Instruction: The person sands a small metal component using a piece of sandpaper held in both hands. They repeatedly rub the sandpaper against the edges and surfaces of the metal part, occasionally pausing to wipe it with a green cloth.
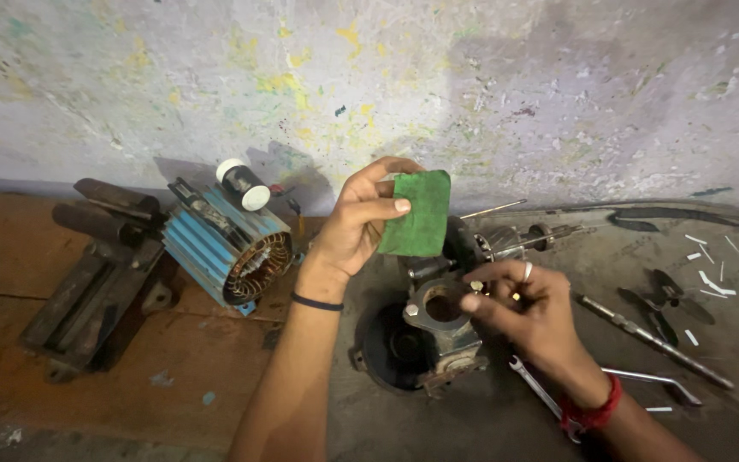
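My left hand (361,218) is raised and pinches a green rectangular sheet (419,214) between thumb and fingers, holding it up in front of the wall. My right hand (519,304) rests lower, its fingers gripping the rim of a grey metal pump housing (438,321) with a round opening on top. The housing stands on the floor next to a dark round cover (391,346). Behind the green sheet lies a rotor with its shaft (515,239).
A blue finned motor stator (228,244) with copper windings lies at left, beside a dark bench vise (96,274). A spanner (536,389), a long rod (652,338), a small black fan blade (665,304) and white scraps lie at right. A paint-stained wall (472,85) closes the back.
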